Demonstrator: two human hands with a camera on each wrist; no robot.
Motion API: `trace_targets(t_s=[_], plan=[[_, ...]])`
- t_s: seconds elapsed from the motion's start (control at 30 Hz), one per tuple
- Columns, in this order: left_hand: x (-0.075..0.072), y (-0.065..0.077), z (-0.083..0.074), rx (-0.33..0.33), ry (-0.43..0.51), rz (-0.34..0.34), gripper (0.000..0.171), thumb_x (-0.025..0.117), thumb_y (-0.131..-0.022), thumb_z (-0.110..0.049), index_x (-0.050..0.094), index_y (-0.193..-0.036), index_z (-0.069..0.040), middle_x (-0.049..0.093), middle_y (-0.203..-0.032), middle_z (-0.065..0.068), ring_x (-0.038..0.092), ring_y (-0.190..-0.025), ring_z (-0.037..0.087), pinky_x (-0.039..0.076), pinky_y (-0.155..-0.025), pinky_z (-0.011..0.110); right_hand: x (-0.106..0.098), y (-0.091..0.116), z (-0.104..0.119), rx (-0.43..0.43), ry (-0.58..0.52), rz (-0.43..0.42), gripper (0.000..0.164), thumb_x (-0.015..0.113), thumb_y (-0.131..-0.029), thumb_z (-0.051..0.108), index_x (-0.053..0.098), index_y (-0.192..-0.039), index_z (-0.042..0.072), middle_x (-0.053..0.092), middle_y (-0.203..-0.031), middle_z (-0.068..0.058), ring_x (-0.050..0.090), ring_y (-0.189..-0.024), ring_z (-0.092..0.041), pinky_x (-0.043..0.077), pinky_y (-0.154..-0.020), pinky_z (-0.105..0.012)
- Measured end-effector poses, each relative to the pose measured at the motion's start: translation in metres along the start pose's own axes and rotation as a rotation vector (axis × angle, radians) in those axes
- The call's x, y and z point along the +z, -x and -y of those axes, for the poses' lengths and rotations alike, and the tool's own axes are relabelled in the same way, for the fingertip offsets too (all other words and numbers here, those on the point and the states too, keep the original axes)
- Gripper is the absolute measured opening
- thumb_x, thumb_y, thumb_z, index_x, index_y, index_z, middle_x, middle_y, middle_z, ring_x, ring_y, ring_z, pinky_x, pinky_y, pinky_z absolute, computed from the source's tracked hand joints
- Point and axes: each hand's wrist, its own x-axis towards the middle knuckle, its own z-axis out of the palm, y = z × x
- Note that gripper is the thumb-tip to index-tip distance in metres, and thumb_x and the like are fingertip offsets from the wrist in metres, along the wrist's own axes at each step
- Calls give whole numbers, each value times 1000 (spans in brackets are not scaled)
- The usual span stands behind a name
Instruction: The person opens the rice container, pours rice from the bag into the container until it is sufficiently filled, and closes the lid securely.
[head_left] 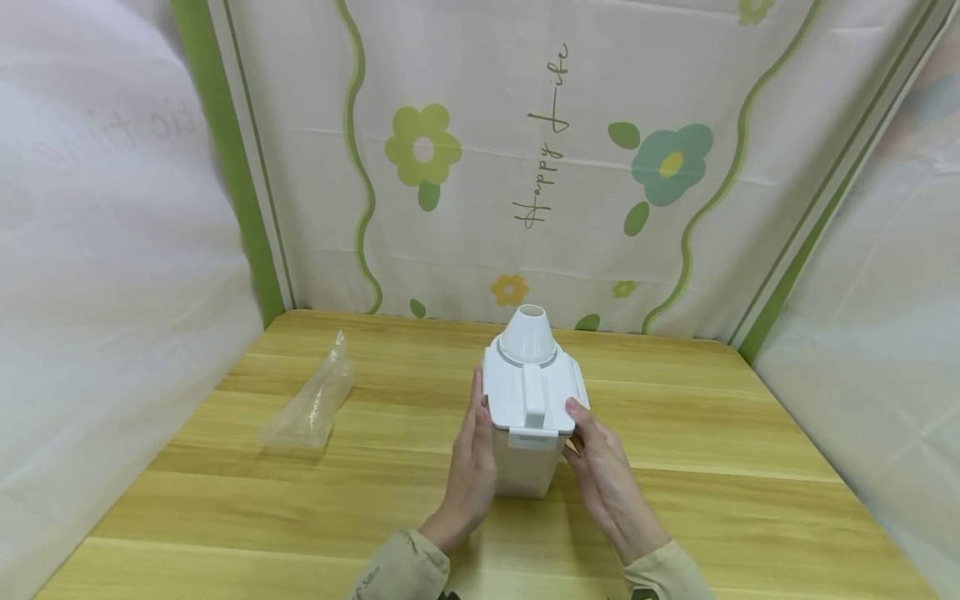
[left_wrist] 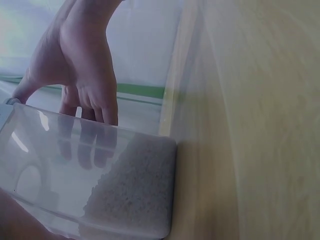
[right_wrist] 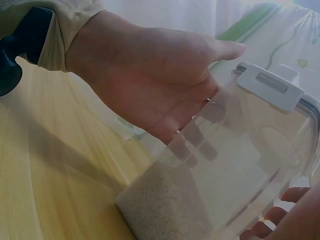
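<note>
A clear food storage container (head_left: pixel 528 467) with a white lid (head_left: pixel 506 400) stands upright on the wooden table. On top are a cone-shaped spout (head_left: pixel 528 335) and a raised handle. White grains like rice (left_wrist: pixel 137 187) fill its lower part, sloping to one side. Against its left wall my left hand (head_left: pixel 472 467) rests with straight fingers, the thumb pointing up beside the front corner. My right hand (head_left: pixel 603 471) holds the right side, its thumb on the lid's corner and its fingers along the wall. Through the clear wall, the left fingers show in the right wrist view.
A crumpled clear plastic bag (head_left: pixel 311 408) lies on the table (head_left: pixel 405 467) to the left. Printed curtains (head_left: pixel 465 242) hang behind the table and on both sides.
</note>
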Motion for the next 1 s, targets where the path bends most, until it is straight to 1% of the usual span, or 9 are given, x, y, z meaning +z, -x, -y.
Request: trace_targets(t_s=[0.13, 0.2, 0.33, 0.43, 0.53, 0.67, 0.83, 1.0], plan=[[-1, -1, 1, 14, -9, -8, 50, 15, -110, -31, 6, -159, -26, 8, -161, -9, 11, -146, 15, 13, -117, 45, 1, -1, 0, -4, 7, -1, 57, 53, -101, 35, 47, -136, -9, 48, -135, -15, 47, -124, -22, 43, -101, -27], [-4, -1, 2, 10, -29, -18, 49, 14, -110, -32, 9, -159, -25, 11, -161, -8, 16, -145, 16, 16, -116, 43, 1, -1, -1, -3, 8, -5, 57, 53, -100, 35, 47, -136, -9, 49, -135, -15, 48, -124, -22, 43, -101, -28], [-10, -6, 4, 1, -41, -49, 49, 16, -111, -34, 23, -157, -20, 25, -158, -6, 30, -140, 16, 28, -113, 39, 0, -1, -1, -2, 5, -17, 57, 54, -100, 35, 47, -135, -10, 49, -134, -15, 49, -122, -22, 44, -100, -29], [-13, -9, 4, 6, -27, -63, 48, 22, -111, -33, 32, -153, -14, 31, -154, -6, 35, -138, 13, 32, -110, 33, -1, 0, -1, -2, 2, -21, 57, 54, -100, 34, 47, -135, -10, 49, -134, -14, 49, -122, -22, 43, -100, -30], [-14, -11, 3, 9, -22, -80, 45, 31, -110, -31, 38, -150, -12, 34, -151, -8, 36, -136, 10, 31, -110, 29, -2, 0, -1, 0, 1, -16, 57, 54, -100, 34, 46, -135, -10, 49, -134, -14, 48, -122, -22, 43, -101, -30], [-13, -12, 4, 16, -7, -121, 41, 39, -109, -29, 44, -147, -13, 39, -148, -9, 38, -134, 10, 32, -109, 29, -2, 0, 0, 1, 2, -6, 57, 54, -100, 34, 45, -136, -9, 48, -135, -14, 48, -123, -21, 43, -101, -29], [-13, -11, 7, 25, 4, -129, 43, 40, -108, -28, 43, -147, -11, 39, -149, -7, 37, -136, 12, 32, -109, 31, -1, 0, -1, 4, 1, -6, 58, 54, -99, 34, 46, -136, -9, 48, -135, -14, 48, -123, -21, 43, -101, -29], [-10, -10, 9, 13, 25, -122, 47, 40, -108, -33, 41, -148, -10, 37, -150, -8, 36, -136, 11, 33, -109, 31, -1, -1, -1, 9, -3, -7, 60, 55, -98, 36, 45, -137, -9, 46, -137, -15, 46, -125, -22, 42, -101, -28]])
